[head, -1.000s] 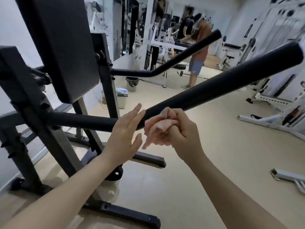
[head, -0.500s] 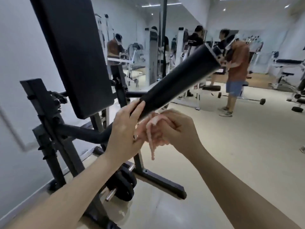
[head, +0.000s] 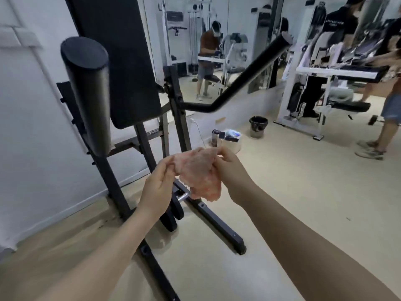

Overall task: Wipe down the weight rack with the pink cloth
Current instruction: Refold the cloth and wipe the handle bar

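1. While held up between both hands in front of the chest, pink cloth [head: 198,174] spread out and hanging crumpled, clear of the weight rack [head: 138,131]
2. Left hand [head: 159,183]: fingers curled, pinching the cloth's upper left edge between thumb and fingertips
3. Right hand [head: 230,170]: fingers curled, pinching the cloth's upper right corner; palm partly hidden behind the fabric
4. Black frame of the rack standing just beyond the hands, feet on the beige floor [head: 282,192], touching neither hand
5. Padded back rest [head: 121,61] mounted upright on the frame, against the white wall
6. Near padded arm [head: 86,90] pointing toward the camera at left, round end cap showing
7. Far padded arm [head: 245,77] angled up and to the right
8. Weight plates [head: 173,211] on a short peg low on the frame, below the left hand
9. Black bucket [head: 258,127] and a small white bin [head: 232,140] on the floor by the mirrored wall
10. Other people standing at a white machine [head: 321,72] at far right, blurred
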`<state>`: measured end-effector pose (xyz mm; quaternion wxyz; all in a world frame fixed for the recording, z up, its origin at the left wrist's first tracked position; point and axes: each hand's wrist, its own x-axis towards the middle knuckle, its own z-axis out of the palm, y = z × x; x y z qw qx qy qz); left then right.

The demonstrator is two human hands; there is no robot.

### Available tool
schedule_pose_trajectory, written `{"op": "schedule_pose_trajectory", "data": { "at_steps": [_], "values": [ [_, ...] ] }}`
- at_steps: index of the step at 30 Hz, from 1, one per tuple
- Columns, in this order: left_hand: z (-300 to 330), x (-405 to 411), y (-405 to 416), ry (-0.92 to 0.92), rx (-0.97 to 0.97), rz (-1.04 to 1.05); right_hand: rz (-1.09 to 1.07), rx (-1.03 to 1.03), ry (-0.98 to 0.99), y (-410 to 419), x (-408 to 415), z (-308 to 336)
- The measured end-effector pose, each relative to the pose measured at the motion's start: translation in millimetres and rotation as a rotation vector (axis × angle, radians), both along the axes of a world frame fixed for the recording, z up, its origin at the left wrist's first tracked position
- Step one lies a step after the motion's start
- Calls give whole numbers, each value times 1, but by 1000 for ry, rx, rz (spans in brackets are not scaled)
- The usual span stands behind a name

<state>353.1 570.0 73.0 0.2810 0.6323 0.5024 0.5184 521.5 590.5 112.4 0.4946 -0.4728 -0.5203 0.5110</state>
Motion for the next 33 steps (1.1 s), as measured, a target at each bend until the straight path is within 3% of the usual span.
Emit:
{"op": "schedule_pose_trajectory", "data": {
  "at_steps": [4, 7, 14, 17, 20, 21, 24, 26, 29, 33],
  "values": [
    [0, 76, 43, -278, -137, -117, 49, -1, 21, 43, 65, -11],
    [-2, 129, 92, -305, -198, -135, 73, 32, -13, 92, 116, -19],
    [30, 205, 214, -322, -262, 111, 86, 99, -124, 224, 216, -3],
    [38, 212, 248, -378, -318, 200, 360, 165, -180, 271, 246, 1],
    [41, 228, 266, -425, -357, 215, 810, 184, -607, 305, 263, -6],
    [39, 238, 272, -393, -372, 230, 860, 171, -641, 316, 268, -7],
    [30, 270, 283, -130, -412, 315, 792, 162, -362, 353, 278, -5],
    [26, 294, 291, -69, -404, 302, 923, 189, -263, 379, 287, -3],
    [27, 334, 303, -119, -337, 386, 1191, 242, -299, 405, 304, -4],
    [33, 388, 331, -101, -285, 465, 1218, 250, -335, 447, 341, -8]
  ]
}}
